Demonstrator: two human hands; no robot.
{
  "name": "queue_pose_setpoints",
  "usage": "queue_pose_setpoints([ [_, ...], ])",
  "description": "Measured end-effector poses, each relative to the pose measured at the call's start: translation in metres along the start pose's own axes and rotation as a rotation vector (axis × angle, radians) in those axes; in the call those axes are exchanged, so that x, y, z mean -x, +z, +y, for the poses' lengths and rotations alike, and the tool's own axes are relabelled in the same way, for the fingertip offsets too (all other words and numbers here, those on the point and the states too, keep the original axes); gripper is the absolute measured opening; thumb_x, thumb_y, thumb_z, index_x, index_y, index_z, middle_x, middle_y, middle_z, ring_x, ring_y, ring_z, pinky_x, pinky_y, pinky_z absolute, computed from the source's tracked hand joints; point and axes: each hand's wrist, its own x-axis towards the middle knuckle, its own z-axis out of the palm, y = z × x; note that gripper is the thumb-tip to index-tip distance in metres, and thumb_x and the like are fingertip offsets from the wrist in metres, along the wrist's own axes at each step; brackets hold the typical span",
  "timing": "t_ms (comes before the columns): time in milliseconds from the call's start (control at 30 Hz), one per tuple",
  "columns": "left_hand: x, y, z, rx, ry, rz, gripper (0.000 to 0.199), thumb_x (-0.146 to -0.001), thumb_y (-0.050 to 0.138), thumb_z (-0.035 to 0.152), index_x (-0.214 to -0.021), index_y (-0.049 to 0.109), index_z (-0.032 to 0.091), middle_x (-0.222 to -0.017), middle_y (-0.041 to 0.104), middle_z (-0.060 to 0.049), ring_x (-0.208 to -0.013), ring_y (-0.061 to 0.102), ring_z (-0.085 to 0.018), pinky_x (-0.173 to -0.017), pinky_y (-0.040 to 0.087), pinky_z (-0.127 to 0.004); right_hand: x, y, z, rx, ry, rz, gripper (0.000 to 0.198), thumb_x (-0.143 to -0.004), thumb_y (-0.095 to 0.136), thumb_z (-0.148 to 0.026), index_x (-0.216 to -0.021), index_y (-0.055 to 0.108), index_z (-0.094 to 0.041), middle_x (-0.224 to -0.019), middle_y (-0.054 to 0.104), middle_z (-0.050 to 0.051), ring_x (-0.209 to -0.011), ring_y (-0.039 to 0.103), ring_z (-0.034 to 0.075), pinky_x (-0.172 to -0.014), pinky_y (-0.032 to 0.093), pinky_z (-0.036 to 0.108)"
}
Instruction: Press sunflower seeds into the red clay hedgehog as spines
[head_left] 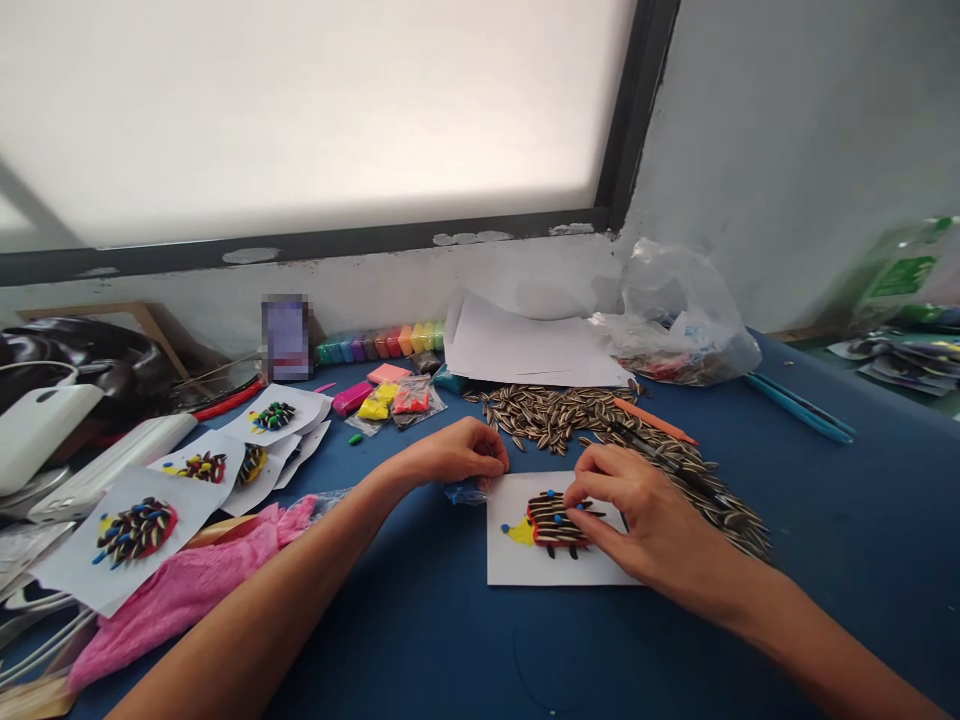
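Note:
A white card (517, 572) lies before me with a hedgehog picture (546, 528) on it: yellow clay head, red edge, rows of striped sunflower seeds and small blue clay dots. Over the hedgehog's back, my right hand (637, 505) has thumb and forefinger pinched together, a bit of blue clay (580, 507) showing between them. My left hand (472, 450) is closed in a pinch beyond the card's upper left corner; what its fingers hold, if anything, is hidden. Just below it sits a blue clay packet (466, 492), partly against the card's edge.
Sunflower seeds (547, 415) spread behind and right of the card, with an orange tool (656, 421) and a black pen (660, 455) on them. White paper (525, 340), a plastic bag (682, 320) and blue tweezers (802, 408) lie farther back. Finished hedgehog cards (202, 505) and a pink cloth (195, 590) are left.

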Motion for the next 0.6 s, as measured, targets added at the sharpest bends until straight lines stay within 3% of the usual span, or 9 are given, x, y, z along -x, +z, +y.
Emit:
queue_pose_setpoints([
  [600,0.0004,-0.0005,-0.0003,-0.009,0.001,0.004,0.014,-0.072,0.058,0.021,-0.080,0.065,0.012,-0.061,0.059,0.002,-0.057,0.052,-0.010,-0.053,0.037,-0.021,-0.0006,0.0071,-0.0009,0.020,0.013,-0.031,0.015,-0.086,0.063,-0.010,-0.076,0.064,-0.021,-0.082,0.061,0.001,-0.079,0.058,0.017,-0.073,0.045,0.033],
])
